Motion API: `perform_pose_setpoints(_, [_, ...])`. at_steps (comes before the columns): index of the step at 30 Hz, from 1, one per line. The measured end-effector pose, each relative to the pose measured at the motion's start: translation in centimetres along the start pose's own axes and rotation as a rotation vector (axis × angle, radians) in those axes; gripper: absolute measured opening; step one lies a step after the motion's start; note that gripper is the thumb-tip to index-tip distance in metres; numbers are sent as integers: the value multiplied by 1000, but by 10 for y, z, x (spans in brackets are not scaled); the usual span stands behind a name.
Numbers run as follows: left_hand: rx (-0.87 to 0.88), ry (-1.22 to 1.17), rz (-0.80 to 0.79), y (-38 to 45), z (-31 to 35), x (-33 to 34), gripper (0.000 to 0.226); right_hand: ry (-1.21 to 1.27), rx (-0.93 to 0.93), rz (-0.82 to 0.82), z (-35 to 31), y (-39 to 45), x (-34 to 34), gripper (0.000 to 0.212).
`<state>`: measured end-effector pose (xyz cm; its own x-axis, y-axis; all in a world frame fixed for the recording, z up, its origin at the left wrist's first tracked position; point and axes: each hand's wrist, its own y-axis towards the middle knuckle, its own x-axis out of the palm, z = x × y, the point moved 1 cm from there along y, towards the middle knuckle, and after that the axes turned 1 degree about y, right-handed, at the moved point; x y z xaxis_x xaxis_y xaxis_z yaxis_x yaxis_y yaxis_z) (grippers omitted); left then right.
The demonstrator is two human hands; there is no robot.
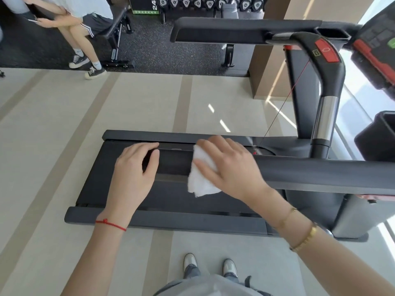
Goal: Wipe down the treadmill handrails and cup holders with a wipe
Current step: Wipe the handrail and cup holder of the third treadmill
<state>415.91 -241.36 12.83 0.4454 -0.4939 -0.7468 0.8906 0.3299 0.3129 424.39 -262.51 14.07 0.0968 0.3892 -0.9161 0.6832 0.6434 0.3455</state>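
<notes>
white wipe (202, 174) pressed onto near handrail (310, 173) by right hand (229, 167), fingers spread flat over cloth, thumb lying on its lower part (loose corner hangs below rail). free end of same rail gripped by left hand (134, 167), fingers curled over top. far handrail (224, 29) untouched, rectangular cup holder (332, 34) seen at its right end. treadmill belt (171, 195) seen beneath both hands. seated person (72, 24) glimpsed at upper left, dumbbell rack (209, 3) behind.
</notes>
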Motion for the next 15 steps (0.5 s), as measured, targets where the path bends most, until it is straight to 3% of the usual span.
perform_pose_setpoints(6, [3,-78,-38,5,-10,-6,28,-38,260,41,-7,18,4,39])
perform_pose_setpoints(11, [-8,-135,-53,5,-20,-9,27,-32,60,42,-67,40,34,42])
perform_pose_setpoints(15, [11,-148,-82,6,-22,-11,29,-12,-9,97,-46,18,24,43])
